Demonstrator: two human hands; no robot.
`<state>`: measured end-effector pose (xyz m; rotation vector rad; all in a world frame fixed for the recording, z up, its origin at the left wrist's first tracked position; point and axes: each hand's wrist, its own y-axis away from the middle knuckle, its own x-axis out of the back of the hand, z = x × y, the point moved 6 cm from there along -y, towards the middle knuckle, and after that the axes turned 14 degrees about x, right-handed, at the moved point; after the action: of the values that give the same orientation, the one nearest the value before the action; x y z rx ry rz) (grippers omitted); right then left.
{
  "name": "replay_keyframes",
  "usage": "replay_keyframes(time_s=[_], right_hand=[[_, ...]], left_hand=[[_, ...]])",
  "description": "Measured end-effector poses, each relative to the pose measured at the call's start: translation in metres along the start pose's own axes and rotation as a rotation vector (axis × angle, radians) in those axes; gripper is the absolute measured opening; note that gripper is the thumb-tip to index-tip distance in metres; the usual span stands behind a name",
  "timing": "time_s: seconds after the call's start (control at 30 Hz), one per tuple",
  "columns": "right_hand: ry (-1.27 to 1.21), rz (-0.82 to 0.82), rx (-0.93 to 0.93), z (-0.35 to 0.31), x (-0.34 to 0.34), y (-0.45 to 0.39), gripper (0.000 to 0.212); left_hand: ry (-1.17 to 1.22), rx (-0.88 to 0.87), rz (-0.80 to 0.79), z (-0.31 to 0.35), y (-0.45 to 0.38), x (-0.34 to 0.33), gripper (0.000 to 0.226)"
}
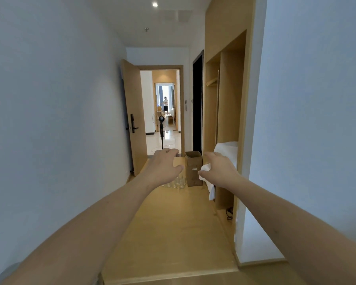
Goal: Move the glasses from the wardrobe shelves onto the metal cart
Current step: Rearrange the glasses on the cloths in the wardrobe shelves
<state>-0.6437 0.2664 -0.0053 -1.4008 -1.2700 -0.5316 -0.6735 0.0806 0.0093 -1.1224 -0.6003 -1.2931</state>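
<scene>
A: Both arms are reaching out down the corridor. The left hand is hanging with its fingers loosely curled, a wide grip holding nothing. The right hand is pinching a crumpled white cloth between thumb and fingers.

B: And the glasses?

A: They are standing in a small cluster on the wooden floor, just below the left hand and partly covered by it. They are clear, so counting them is proving impossible.

B: Any containers showing?

A: A brown cardboard box is standing upright just beside the glasses, flaps open at the top. Its inside is not showing from this angle, so I cannot tell what it is holding.

B: The wardrobe?

A: It is running along the right side, open-fronted. White fabric is lying on one shelf and drooping over its edge, behind the right hand. A rail is crossing the further compartment. Low down, a dark cable is peeking out, mostly cut off by the white wall corner.

B: Further off?

A: An open wooden door, a black stand in the doorway, and a person far beyond, too small to make out.
</scene>
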Motion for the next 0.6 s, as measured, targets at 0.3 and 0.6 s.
replay_keyframes(time_s=[0.3, 0.6], right_hand=[[0.036, -0.034, -0.004, 0.007, -0.05, -0.065, 0.07], [0.029, -0.049, -0.005, 0.072, -0.074, -0.143, 0.064]], left_hand=[[0.024, -0.005, -0.037, -0.048, -0.076, -0.032, 0.061], [0.005, -0.007, -0.045, -0.048, -0.162, -0.085, 0.063]])
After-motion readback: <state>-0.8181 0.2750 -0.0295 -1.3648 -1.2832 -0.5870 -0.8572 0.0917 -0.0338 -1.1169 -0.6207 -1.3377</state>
